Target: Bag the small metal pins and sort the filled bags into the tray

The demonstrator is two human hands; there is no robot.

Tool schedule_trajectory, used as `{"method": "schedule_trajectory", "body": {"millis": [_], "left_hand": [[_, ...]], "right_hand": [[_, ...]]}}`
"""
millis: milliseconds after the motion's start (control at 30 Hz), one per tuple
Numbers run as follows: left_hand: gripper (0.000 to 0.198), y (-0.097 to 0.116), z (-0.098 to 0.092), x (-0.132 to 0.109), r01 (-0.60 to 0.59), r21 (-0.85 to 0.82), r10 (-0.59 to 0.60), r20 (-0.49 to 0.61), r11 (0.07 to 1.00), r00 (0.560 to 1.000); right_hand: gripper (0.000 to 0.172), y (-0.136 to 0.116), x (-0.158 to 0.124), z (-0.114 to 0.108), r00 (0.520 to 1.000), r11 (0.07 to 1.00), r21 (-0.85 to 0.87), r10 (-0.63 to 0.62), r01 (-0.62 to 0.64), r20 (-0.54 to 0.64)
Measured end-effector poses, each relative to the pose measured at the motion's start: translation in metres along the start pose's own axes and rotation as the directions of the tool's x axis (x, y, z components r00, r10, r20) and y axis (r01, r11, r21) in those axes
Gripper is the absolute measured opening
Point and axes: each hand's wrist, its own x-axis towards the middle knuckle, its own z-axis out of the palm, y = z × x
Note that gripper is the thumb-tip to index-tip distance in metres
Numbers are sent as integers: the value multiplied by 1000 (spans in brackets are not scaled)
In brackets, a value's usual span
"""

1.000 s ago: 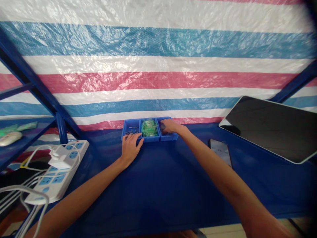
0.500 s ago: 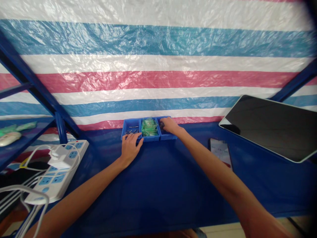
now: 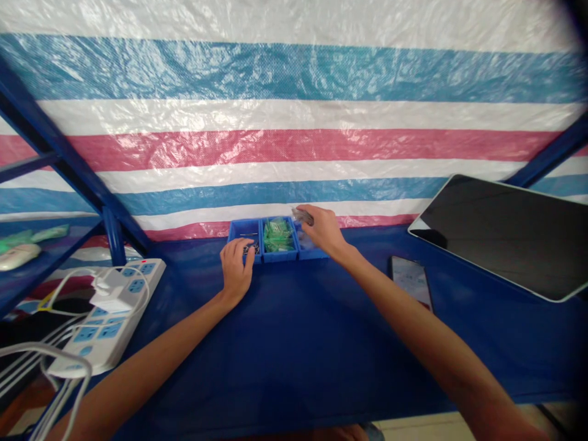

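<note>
Three blue bins stand side by side at the back of the blue table. Small metal pieces [image 3: 252,248] lie in the left bin [image 3: 237,228], and green packets [image 3: 278,234] fill the middle one. My left hand [image 3: 237,266] rests at the front left edge of the left bin, its fingers apart and curved over the rim, holding nothing. Above the right bin [image 3: 314,252], my right hand [image 3: 324,228] pinches a small clear plastic packet [image 3: 302,215] with something greyish in it. More clear plastic shows inside that bin, partly hidden by the hand.
A phone [image 3: 411,282] lies right of my right forearm, with a large dark-screened panel [image 3: 505,236] behind it. At the left are a white power strip [image 3: 131,312], a plug and cables. Striped sheeting [image 3: 294,147] hangs behind the table [image 3: 294,349].
My right hand has risen out of the right bin with the clear packet in its fingers. My left hand has shifted slightly left along the left bin's edge.
</note>
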Motion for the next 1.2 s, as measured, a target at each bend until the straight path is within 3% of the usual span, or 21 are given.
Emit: {"method": "schedule_trajectory", "body": {"millis": [67, 167, 267, 333, 367, 500, 667, 767, 833, 900, 967, 1033, 1100, 1200], "left_hand": [[22, -1, -2, 0, 12, -49, -16, -63, 999, 998], [22, 0, -4, -1, -2, -88, -6, -90, 996, 996], [21, 2, -4, -2, -18, -103, 8, -93, 994, 996], [21, 2, -3, -2, -18, -111, 7, -93, 994, 996], [21, 2, -3, -2, -18, -116, 8, -90, 993, 996], [21, 2, -2, -1, -18, -102, 13, -56, 995, 998], [21, 4, -3, -1, 1, -64, 0, 10, 998, 1000], [22, 4, -4, -1, 14, -52, -12, 21, 999, 1000], [22, 4, -4, -1, 19, -46, -18, 22, 999, 1000], [22, 3, -4, -1, 20, -45, -19, 20, 999, 1000], [21, 2, -2, -1, 17, -43, -17, 16, 999, 1000], [21, 2, -1, -1, 5, -31, -4, 25, 999, 1000], [18, 2, 0, -1, -15, -5, 15, 51, 1000, 999], [14, 4, 2, -1, -43, 53, 38, 99, 998, 994]], "right_hand": [[42, -17, -22, -2, 991, 984, 120, -135, 134, -4], [42, -34, -60, 7, 933, 918, 215, -355, 334, 68], [44, -35, -89, 25, 847, 874, 143, -486, 465, 214], [43, -32, -97, 35, 766, 819, 128, -569, 559, 299], [42, -31, -98, 39, 749, 806, 114, -584, 581, 313], [42, -37, -96, 42, 762, 826, 52, -540, 561, 358], [52, -49, -96, 40, 733, 834, 56, -514, 550, 446], [56, -51, -95, 35, 737, 833, 48, -513, 551, 440], [55, -49, -89, 28, 767, 841, 38, -510, 540, 389], [49, -45, -76, 19, 834, 877, 11, -461, 480, 302], [43, -39, -57, 10, 915, 934, -19, -345, 356, 208], [42, -30, -35, 5, 960, 971, -25, -231, 238, 156], [46, -20, -15, 4, 964, 982, -13, -183, 189, 193], [64, -8, 8, 7, 928, 985, 34, -173, 172, 329]]}}
